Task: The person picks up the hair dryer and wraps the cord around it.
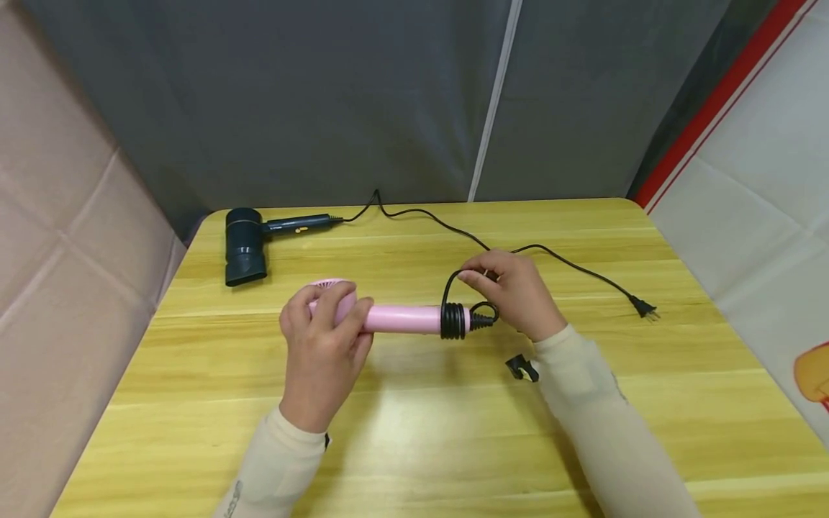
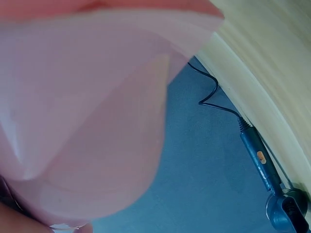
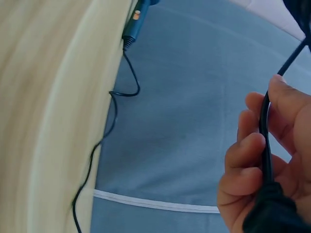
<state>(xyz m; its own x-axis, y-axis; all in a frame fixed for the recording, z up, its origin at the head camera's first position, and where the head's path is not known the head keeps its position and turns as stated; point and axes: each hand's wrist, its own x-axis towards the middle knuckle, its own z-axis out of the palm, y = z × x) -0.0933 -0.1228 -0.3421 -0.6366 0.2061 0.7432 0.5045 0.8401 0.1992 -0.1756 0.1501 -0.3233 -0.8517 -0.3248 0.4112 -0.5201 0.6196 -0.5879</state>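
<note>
1. Dark dryer (image 1: 245, 244): beyond and left of the pink dryer (image 1: 408, 319), close to the table's (image 1: 421, 453) far edge.
2. Left hand (image 1: 320, 352): we see its fingers curled round the pink dryer's left end, holding it over the table's middle.
3. Cord (image 1: 452, 321): several turns circle the pink dryer's right end. We judge most coiled, a free tail (image 3: 265, 116) left; winding or unwinding, we cannot tell.
4. Right hand (image 1: 521, 295): right of the pink dryer, pinching that free tail.
5. Black clip (image 1: 520, 367): loose, nearer us and right of the pink dryer.
6. Room: bare wood fronts the pink dryer and stretches toward the right edge.
</note>
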